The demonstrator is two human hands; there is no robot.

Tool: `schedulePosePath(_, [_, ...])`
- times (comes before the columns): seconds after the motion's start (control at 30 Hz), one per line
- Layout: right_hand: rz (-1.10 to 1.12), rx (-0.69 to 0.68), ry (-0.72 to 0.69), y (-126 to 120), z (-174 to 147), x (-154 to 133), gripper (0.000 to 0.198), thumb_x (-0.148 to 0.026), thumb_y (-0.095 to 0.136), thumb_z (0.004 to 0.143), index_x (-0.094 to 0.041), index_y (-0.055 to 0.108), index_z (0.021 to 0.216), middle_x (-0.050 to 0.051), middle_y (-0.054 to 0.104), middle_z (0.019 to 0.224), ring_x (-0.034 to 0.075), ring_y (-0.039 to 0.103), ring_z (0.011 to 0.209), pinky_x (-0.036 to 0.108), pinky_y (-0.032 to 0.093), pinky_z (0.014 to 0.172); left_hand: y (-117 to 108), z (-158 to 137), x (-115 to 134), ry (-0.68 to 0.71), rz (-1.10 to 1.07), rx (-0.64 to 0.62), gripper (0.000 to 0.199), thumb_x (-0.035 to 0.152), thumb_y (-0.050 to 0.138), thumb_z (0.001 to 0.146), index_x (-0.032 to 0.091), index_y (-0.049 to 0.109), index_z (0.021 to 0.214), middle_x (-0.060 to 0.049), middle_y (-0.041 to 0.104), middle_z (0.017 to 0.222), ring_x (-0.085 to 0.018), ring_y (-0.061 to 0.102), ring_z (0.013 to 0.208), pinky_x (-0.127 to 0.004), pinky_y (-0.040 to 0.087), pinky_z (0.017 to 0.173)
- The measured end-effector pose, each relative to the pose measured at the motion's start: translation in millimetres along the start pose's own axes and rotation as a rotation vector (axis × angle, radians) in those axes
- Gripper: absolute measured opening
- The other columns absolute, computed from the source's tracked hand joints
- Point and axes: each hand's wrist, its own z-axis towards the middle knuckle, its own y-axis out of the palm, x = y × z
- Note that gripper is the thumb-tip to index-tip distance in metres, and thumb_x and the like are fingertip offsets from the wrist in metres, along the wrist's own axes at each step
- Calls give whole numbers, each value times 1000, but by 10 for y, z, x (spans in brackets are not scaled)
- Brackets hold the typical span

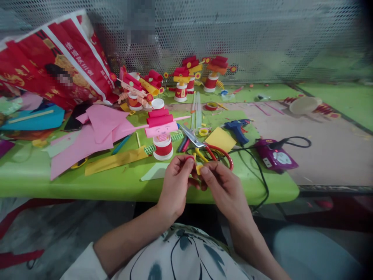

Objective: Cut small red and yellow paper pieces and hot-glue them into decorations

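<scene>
My left hand (176,182) is closed, thumb against the fingertips, over a small red piece (190,157) that shows only at its edge. Close beside it, my right hand (225,182) pinches a small yellow paper piece (199,169) between thumb and finger. Just beyond the hands lie red-handled scissors (219,151), blades pointing away to the left. Left of them stands a paper figure (162,136) with a pink face, red rolls on top, green spring-like arms and a red-and-white base. A pale green paper scrap (155,172) lies near my left hand.
A blue glue gun (237,130) and a purple device (275,155) with a black cable lie to the right. Yellow paper (220,139) is behind the scissors. Pink sheets (96,132) and a red bag (61,58) occupy the left. Several paper figures (181,91) stand at the back.
</scene>
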Motion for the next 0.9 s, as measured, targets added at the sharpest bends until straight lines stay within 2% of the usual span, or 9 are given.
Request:
schedulePosePath(0.1, [-130,47,-58,-7,-22,-14,22,-35,65,100,-20,62,86,-2,62,72,11,59,59,21,49,53,67,-1,-40,-38,-67,39,23,29,81,83,16,64,91,2,62,80,-9,59,69,-18,50,61])
schedulePosePath(0.2, [-334,76,-188,-22,-39,-47,17,-27,62,102,-19,64,86,-1,64,76,12,59,65,23,48,59,118,2,-46,-110,-170,90,17,21,78,84,15,62,86,1,64,79,-8,60,71,-17,51,66])
schedulePosePath(0.3, [-512,61,-332,-25,-52,-82,15,-22,60,102,-18,65,89,1,64,79,13,59,70,25,46,63,157,14,-25,-207,-280,100,12,12,72,87,15,60,84,2,64,75,-7,60,65,-16,48,63])
schedulePosePath(0.4, [-635,60,-396,-9,-62,-87,14,-20,61,101,-15,69,92,3,63,82,15,61,72,27,46,63,192,30,12,-323,-359,140,10,8,65,90,14,61,83,1,63,72,-6,59,60,-15,46,58])
schedulePosePath(0.57, [-790,165,-487,24,-73,-51,15,-20,65,98,-13,78,97,4,62,80,14,60,66,28,42,55,252,53,91,-463,-424,189,17,10,57,94,12,63,79,-1,62,70,-6,57,57,-16,45,56])
schedulePosePath(0.7, [-753,175,-522,10,-54,-28,13,-17,68,96,-13,80,100,3,61,79,13,58,64,28,43,55,257,65,148,-487,-433,172,22,12,54,94,13,61,74,-1,60,66,-7,55,55,-17,44,53])
schedulePosePath(0.9, [-489,156,-396,-29,-11,8,9,-15,72,94,-16,81,98,1,60,79,12,57,68,26,47,58,217,85,148,-477,-396,209,17,11,56,92,12,64,77,-1,64,69,-8,58,58,-19,47,57])
